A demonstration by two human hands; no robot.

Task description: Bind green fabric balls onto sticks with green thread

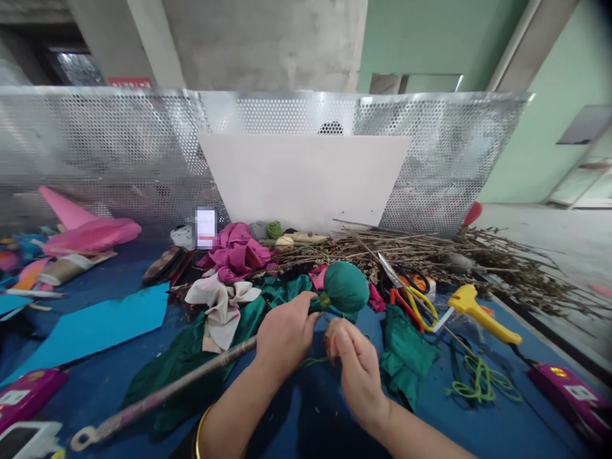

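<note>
My left hand [287, 331] is wrapped round a stick [191, 385] near its upper end. The stick slants down to the lower left, where it ends in a small ring. At its top sits a round ball covered in green cloth [347, 287], gathered at the neck just beyond my left fingers. Close below the ball, my right hand [356, 370] is closed in a pinch on a thin green string [315, 361], which runs near the neck and is partly hidden by the fingers. Loose green cloth [408, 347] lies to the right of my right hand.
Scissors [411, 299], a yellow glue gun [482, 312] and a tangle of green string [485, 382] lie on the right. Dry twigs [430, 248] stretch along the back. Magenta cloth [239, 250], pale cloth [222, 303] and blue sheet [95, 328] are left. A white board [306, 178] stands behind.
</note>
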